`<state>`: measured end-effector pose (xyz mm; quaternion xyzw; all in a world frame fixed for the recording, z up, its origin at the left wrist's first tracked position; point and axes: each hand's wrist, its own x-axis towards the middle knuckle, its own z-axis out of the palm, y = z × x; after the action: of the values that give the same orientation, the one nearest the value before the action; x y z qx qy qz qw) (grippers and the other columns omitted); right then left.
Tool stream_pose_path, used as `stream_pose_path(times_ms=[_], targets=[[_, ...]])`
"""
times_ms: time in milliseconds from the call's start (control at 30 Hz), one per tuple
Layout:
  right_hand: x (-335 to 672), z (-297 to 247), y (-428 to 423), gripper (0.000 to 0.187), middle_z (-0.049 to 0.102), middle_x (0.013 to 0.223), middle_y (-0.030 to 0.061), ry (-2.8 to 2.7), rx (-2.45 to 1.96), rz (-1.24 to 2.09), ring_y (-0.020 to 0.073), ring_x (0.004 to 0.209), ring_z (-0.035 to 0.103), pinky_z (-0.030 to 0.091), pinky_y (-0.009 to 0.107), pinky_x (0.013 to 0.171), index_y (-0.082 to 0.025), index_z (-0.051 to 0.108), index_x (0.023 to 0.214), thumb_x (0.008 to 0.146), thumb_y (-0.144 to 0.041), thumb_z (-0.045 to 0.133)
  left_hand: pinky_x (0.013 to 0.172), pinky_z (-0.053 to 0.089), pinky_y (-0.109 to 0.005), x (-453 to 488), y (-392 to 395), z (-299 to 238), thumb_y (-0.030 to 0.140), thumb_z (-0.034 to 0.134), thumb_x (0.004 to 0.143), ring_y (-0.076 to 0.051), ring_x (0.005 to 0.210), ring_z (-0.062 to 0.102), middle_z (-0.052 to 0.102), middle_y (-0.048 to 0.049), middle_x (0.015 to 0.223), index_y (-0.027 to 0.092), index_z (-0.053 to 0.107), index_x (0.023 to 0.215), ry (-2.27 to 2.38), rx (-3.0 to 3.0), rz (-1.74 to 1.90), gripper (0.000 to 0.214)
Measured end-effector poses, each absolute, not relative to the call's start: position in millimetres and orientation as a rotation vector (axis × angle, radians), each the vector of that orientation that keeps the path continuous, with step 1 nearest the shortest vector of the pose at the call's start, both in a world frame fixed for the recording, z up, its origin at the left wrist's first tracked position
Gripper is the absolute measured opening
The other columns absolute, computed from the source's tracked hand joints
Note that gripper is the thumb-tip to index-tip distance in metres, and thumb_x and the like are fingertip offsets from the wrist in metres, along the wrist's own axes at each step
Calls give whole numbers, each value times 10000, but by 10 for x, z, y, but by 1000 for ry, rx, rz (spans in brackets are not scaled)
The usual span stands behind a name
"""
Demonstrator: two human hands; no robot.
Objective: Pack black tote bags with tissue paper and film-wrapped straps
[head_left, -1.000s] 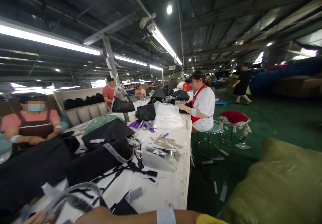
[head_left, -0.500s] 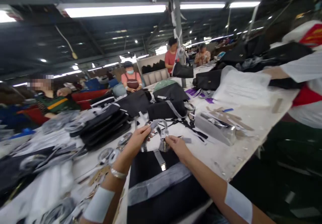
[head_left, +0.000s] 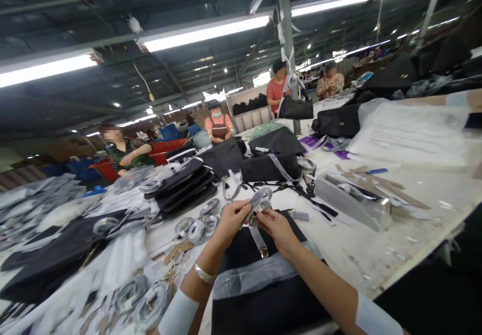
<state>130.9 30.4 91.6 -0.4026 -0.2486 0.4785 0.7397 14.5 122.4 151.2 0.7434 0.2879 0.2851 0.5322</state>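
Left hand [head_left: 232, 220], right hand [head_left: 279, 228] hold strap [head_left: 259, 196], arched lengthwise, bend uppermost.

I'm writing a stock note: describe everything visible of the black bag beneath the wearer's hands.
The black bag looks smooth, perhaps leather-like. It lies flat on the white table, its near end out of frame. A cloudy plastic-like wrap crosses it; beyond that lies a short strap with a shiny metal-looking clasp. The left hand and right hand hold a wrapped loop above its far part; whether that joins the bag is unclear.
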Motion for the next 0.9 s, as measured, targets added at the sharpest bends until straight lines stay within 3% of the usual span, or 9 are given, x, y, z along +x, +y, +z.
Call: stream_pose_path(times_ms=[133,300,433,533,700,800,900], targets=[[1267,933,316,455,725,885,65,-544,-885,1033,235,851,670,508,365,845,-171,728,895,605,-494,864,691,454,-245,119,1236,1460,418,669,806,-198,859,583,694,-65,939,176,769,1017,668,1840,712,337],[1247,964,289,433,723,901,66,-571,-846,1044,221,855,654,492,355,857,-165,751,910,675,-523,817,593,421,-236,92,1224,1392,413,638,836,-154,701,539,633,-41,844,190,767,1039,664,1886,718,328],[1208,960,271,450,716,939,66,-568,-795,1067,213,889,649,494,348,873,-180,756,952,730,-571,768,611,433,-250,72,1215,1354,411,641,840,-148,679,529,605,-33,820,204,758,1080,660,1918,745,339],[1173,940,286,469,713,934,70,-564,-773,1074,209,880,650,500,339,859,-171,756,951,726,-582,772,672,458,-279,53,1234,1348,405,658,828,-169,716,551,614,-42,822,203,763,1071,678,1945,782,333],[1112,889,331,448,718,928,68,-527,-783,1050,207,871,647,498,328,855,-169,762,920,693,-552,813,901,437,-331,41,1237,1317,326,698,791,-224,944,583,653,-58,916,236,791,973,708,2007,853,223],[1074,862,350,407,725,934,52,-487,-790,1024,213,915,645,485,330,900,-190,768,908,666,-507,845,923,431,-339,48,1189,1272,319,700,797,-228,971,583,658,-57,946,240,793,956,730,2024,863,200],[1054,859,355,376,729,930,45,-453,-783,1009,223,948,646,476,338,936,-201,773,883,657,-491,851,876,457,-345,39,1156,1229,344,694,817,-219,904,597,675,-69,990,217,743,1104,783,2013,874,317]])
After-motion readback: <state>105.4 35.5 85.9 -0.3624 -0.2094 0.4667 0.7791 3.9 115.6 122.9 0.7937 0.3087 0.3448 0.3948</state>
